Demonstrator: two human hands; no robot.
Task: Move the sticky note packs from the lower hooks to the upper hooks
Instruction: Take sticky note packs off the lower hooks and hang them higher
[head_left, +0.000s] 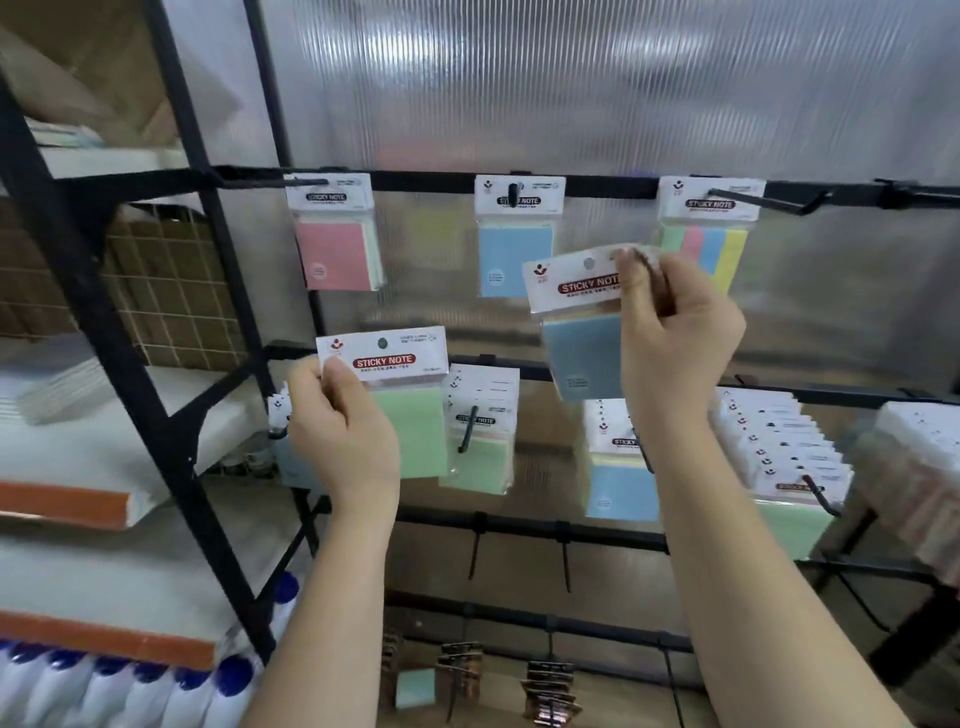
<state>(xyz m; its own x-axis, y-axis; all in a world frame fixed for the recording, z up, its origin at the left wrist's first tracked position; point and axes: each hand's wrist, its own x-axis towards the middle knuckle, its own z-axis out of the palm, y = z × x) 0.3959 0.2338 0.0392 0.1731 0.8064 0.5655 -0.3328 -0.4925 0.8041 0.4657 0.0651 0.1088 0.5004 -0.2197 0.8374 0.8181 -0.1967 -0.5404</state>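
Note:
My left hand (337, 431) pinches a green sticky note pack (402, 400) by its white header, off any hook, in front of the lower rail. My right hand (675, 338) pinches a blue sticky note pack (576, 322) by its header, raised between the two rails and tilted. On the upper rail (426, 181) hang a pink pack (335, 239), a blue pack (517, 236) and a multicolour pack (706, 234), one per hook. The lower hooks carry stacks: a green-fronted stack (483, 431), a blue-fronted stack (615, 462) and a thick row of packs (779, 447).
A black metal shelf frame (119, 322) stands at the left with paper stacks and blue-capped bottles (156, 686) below. An empty upper hook (810, 205) juts out at the right. Further hooks with clips (550, 691) hang lower down. A ribbed translucent panel backs the rails.

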